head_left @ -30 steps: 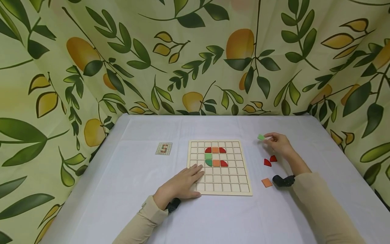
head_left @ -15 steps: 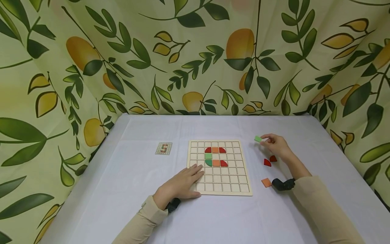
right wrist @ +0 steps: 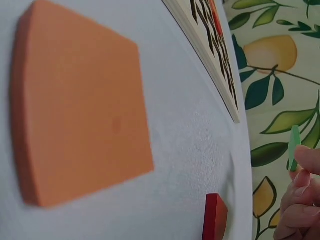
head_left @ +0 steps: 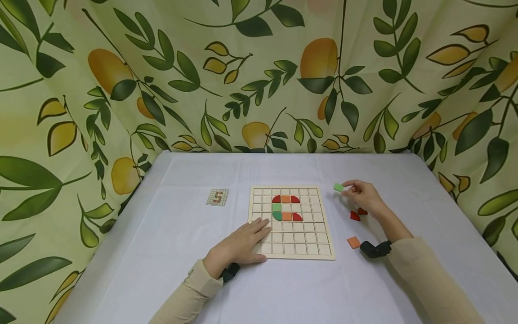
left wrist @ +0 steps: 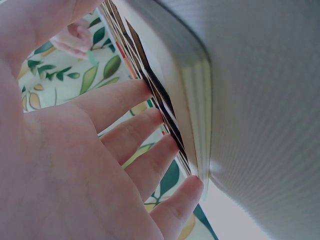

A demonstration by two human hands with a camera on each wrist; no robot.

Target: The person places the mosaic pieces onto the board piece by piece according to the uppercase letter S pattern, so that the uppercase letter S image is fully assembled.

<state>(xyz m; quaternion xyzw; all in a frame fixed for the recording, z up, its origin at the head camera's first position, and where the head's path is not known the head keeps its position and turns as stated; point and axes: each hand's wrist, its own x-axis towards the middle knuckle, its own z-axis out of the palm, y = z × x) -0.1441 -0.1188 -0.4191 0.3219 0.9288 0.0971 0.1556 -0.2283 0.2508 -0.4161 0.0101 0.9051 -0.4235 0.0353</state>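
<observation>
A pale wooden grid board (head_left: 299,249) lies mid-table with red, orange and green tiles set in its upper cells. My left hand (head_left: 243,243) rests flat with spread fingers on the board's lower left; in the left wrist view its fingertips (left wrist: 192,186) touch the edge. Off the board's right side, my right hand (head_left: 366,196) pinches a light green square tile (head_left: 338,187) between thumb and fingers, raised above the cloth. In the right wrist view the green tile (right wrist: 294,147) is seen nearly edge-on. Below that hand lie two red quarter-round tiles (head_left: 355,216).
An orange square tile (head_left: 354,242) lies beside the right wrist's black camera (head_left: 375,249). Left of the board is a small grid card (head_left: 217,197) with an S-shaped pattern. A leaf-and-fruit curtain (head_left: 259,90) hangs behind the white-clothed table (head_left: 162,225).
My right hand has moved a little to the left with the green tile, toward the board. The left hand stays in place.
</observation>
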